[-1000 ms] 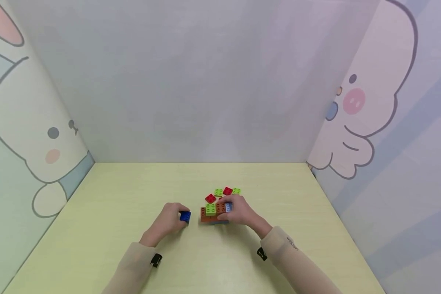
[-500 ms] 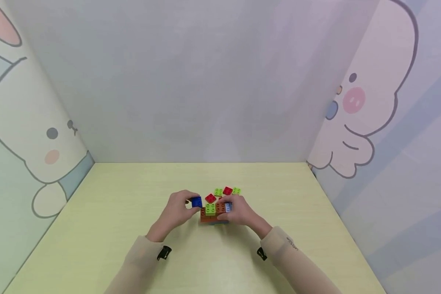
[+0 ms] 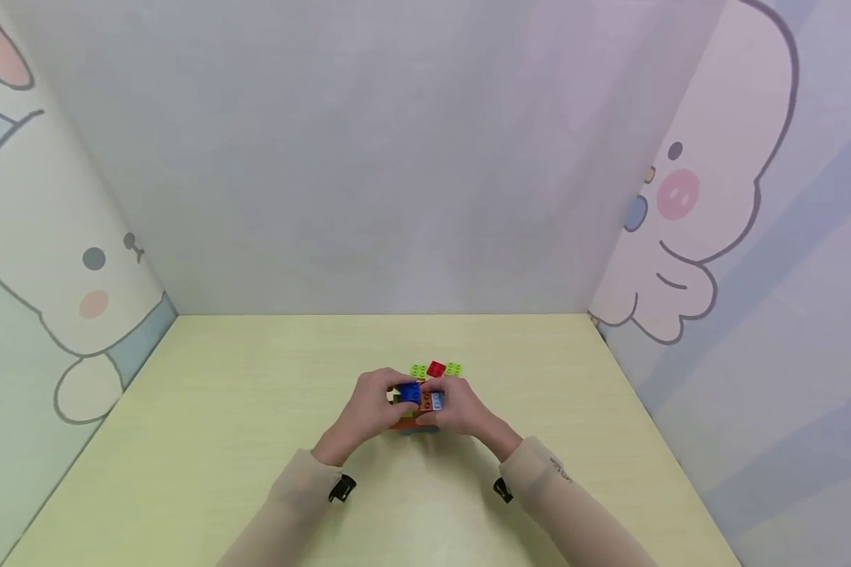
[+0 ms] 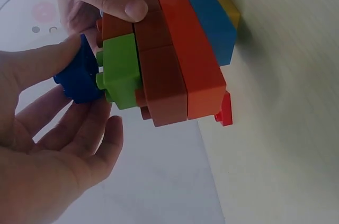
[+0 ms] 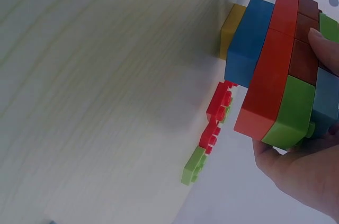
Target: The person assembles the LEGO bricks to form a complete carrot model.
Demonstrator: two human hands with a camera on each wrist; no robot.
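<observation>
A blue brick (image 4: pixel 82 78) is pinched between the thumb and fingers of my left hand (image 3: pixel 370 405). It is over the top of a built brick stack, right at the studs of a lime green brick (image 4: pixel 121 73); I cannot tell whether they touch. My right hand (image 3: pixel 466 408) grips the stack from the right, its thumb on a brown brick (image 4: pixel 153 27). Below the brown row lies a long orange-red brick (image 5: pixel 267 83). Under that come a larger blue brick (image 5: pixel 249 44) and a yellow one (image 5: pixel 233 29) at the bottom.
Behind the stack, loose bricks lie on the pale wooden table (image 3: pixel 276 354): a lime green one (image 3: pixel 418 371), a red one (image 3: pixel 436 368) and another lime green one (image 3: pixel 454 368). Printed fabric walls (image 3: pixel 397 197) enclose the table at the back and sides.
My left hand has lifted the blue brick off the table and carried it right, over the stack's green brick. My right hand keeps its grip on the stack, almost unmoved.
</observation>
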